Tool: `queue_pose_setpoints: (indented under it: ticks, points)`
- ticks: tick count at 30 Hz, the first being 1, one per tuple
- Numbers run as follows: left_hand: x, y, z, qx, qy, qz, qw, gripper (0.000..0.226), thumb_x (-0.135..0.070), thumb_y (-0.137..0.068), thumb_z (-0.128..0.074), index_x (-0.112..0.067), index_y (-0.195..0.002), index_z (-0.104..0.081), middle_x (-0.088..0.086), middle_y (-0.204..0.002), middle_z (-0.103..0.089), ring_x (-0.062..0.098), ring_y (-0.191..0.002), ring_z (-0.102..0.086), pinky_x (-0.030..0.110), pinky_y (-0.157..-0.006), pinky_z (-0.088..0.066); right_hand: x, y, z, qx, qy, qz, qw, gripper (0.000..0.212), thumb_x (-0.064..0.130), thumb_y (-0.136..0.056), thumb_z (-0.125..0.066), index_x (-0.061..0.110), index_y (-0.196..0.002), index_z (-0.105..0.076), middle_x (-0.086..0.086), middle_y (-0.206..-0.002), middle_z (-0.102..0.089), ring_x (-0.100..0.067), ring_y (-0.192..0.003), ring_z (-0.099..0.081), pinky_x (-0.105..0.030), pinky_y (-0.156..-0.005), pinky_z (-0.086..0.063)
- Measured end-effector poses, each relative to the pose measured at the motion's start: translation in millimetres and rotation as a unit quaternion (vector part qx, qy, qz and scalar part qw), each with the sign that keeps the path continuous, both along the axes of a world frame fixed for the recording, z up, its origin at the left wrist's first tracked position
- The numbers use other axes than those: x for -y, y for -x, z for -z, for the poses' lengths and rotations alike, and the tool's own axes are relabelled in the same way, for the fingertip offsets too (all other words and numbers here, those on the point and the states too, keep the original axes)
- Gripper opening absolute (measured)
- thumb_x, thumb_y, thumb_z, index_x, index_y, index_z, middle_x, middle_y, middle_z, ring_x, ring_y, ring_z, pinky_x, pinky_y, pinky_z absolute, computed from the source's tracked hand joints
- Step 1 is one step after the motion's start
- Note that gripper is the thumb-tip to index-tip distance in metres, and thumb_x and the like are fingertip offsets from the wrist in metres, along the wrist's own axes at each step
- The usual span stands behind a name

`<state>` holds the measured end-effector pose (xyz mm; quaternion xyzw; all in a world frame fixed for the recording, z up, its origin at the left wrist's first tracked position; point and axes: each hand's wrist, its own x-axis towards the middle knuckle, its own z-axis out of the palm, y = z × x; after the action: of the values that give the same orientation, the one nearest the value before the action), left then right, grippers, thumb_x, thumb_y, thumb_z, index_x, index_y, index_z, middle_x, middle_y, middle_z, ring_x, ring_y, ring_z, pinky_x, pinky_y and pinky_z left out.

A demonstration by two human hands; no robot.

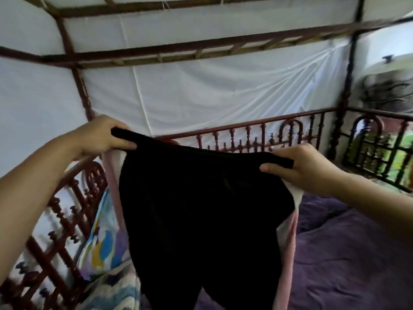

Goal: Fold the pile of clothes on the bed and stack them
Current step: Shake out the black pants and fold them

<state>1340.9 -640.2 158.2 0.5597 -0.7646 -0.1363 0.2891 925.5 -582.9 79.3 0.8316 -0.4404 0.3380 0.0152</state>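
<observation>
We hold the trousers [201,209] up in the air over the bed [346,253], waistband [201,151] on top. Our left hand [100,137] pinches the waistband's left end, thumb toward us and fingers [121,128] curled over the cloth. Our right hand [299,166] pinches the right end the same way. The waistband runs across from hand to hand, sagging slightly between, its left end a little higher. The trousers' long axis hangs straight down from our fingers. The legs point at the bed and run out of view below, so we cannot tell whether the hems touch it. Neither hand is nearer; each has its own end. For the coming fold, we judge, the hands must meet so that leg lies on leg along that hanging axis.
</observation>
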Motion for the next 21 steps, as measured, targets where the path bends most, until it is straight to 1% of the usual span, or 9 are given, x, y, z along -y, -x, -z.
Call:
queue_pose_setpoints:
  ticks: [2, 5, 7, 8, 9, 11, 15, 18, 21]
  points:
    - [32, 1, -16, -0.021, 0.064, -0.004, 0.998, 0.017, -0.006, -0.075, -0.077, -0.007, -0.091, -0.074, 0.012, -0.082, -0.071, 0.008, -0.075, -0.062, 0.020, -0.071, -0.047, 2, 6, 5, 0.076, -0.067, -0.010, 0.995, 0.048, 0.063, -0.079, -0.055, 0.017, -0.065, -0.059, 0.007, -0.057, -0.053, 0.000, -0.053, -0.048, -0.024, -0.056, -0.040]
    - [82, 31, -7, -0.021, 0.132, -0.009, 0.991, 0.024, -0.006, -0.078, -0.076, -0.011, -0.101, -0.072, -0.004, -0.074, -0.065, -0.010, -0.059, -0.057, 0.001, -0.056, -0.039, 3, 22, 28, 0.120, -0.125, 0.015, 0.985, 0.056, 0.060, -0.082, -0.056, 0.006, -0.070, -0.060, -0.011, -0.068, -0.057, -0.020, -0.059, -0.053, -0.037, -0.058, -0.043]
    - [113, 72, 29, 0.027, 0.135, 0.005, 0.990, 0.015, -0.003, -0.079, -0.073, -0.006, -0.094, -0.074, 0.008, -0.069, -0.065, 0.003, -0.065, -0.059, 0.006, -0.054, -0.039, -2, 41, 62, 0.134, -0.155, 0.064, 0.977, 0.048, 0.054, -0.084, -0.060, 0.011, -0.062, -0.054, 0.001, -0.057, -0.047, -0.005, -0.053, -0.044, -0.030, -0.052, -0.037]
    - [126, 96, 54, 0.055, 0.129, 0.016, 0.990, 0.009, -0.003, -0.079, -0.072, -0.003, -0.088, -0.074, 0.014, -0.070, -0.066, 0.016, -0.070, -0.061, 0.017, -0.059, -0.043, -5, 54, 82, 0.131, -0.174, 0.091, 0.972, 0.044, 0.047, -0.085, -0.064, 0.014, -0.059, -0.050, 0.006, -0.055, -0.043, -0.001, -0.051, -0.038, -0.027, -0.050, -0.033]
    - [136, 121, 80, 0.077, 0.120, 0.025, 0.990, 0.005, -0.005, -0.080, -0.072, -0.002, -0.083, -0.073, 0.017, -0.071, -0.066, 0.022, -0.073, -0.063, 0.027, -0.061, -0.044, -9, 67, 103, 0.120, -0.188, 0.122, 0.967, 0.042, 0.042, -0.085, -0.067, 0.017, -0.058, -0.047, 0.009, -0.054, -0.041, -0.001, -0.050, -0.036, -0.026, -0.051, -0.032]
    - [151, 174, 128, 0.088, 0.077, 0.041, 0.992, 0.012, -0.009, -0.081, -0.070, -0.006, -0.070, -0.068, 0.014, -0.065, -0.062, 0.030, -0.073, -0.065, 0.034, -0.059, -0.040, -19, 98, 141, 0.093, -0.206, 0.195, 0.954, 0.039, 0.040, -0.083, -0.071, 0.020, -0.060, -0.047, 0.009, -0.052, -0.045, -0.004, -0.051, -0.040, -0.028, -0.053, -0.036]
    - [166, 284, 203, 0.085, -0.013, 0.076, 0.993, 0.021, -0.013, -0.085, -0.062, -0.014, -0.063, -0.063, 0.007, -0.061, -0.059, 0.031, -0.069, -0.063, 0.032, -0.055, -0.037, -41, 172, 188, 0.034, -0.229, 0.297, 0.926, 0.026, 0.048, -0.079, -0.072, 0.043, -0.064, -0.051, 0.021, -0.058, -0.056, 0.002, -0.058, -0.054, -0.022, -0.056, -0.038]
    - [169, 370, 236, 0.102, -0.060, 0.112, 0.987, 0.017, -0.012, -0.085, -0.058, -0.013, -0.069, -0.064, 0.009, -0.068, -0.064, 0.030, -0.072, -0.063, 0.035, -0.060, -0.045, -47, 237, 223, -0.022, -0.265, 0.374, 0.889, 0.034, 0.055, -0.080, -0.068, 0.025, -0.074, -0.053, 0.008, -0.066, -0.060, -0.020, -0.075, -0.063, -0.034, -0.065, -0.048]
    - [172, 458, 266, 0.120, -0.084, 0.153, 0.977, 0.020, -0.005, -0.085, -0.054, -0.013, -0.068, -0.061, 0.012, -0.073, -0.066, 0.032, -0.077, -0.063, 0.036, -0.061, -0.044, -54, 305, 262, -0.002, -0.301, 0.409, 0.861, 0.036, 0.054, -0.082, -0.065, 0.027, -0.069, -0.045, 0.010, -0.065, -0.054, -0.022, -0.073, -0.060, -0.033, -0.060, -0.044]
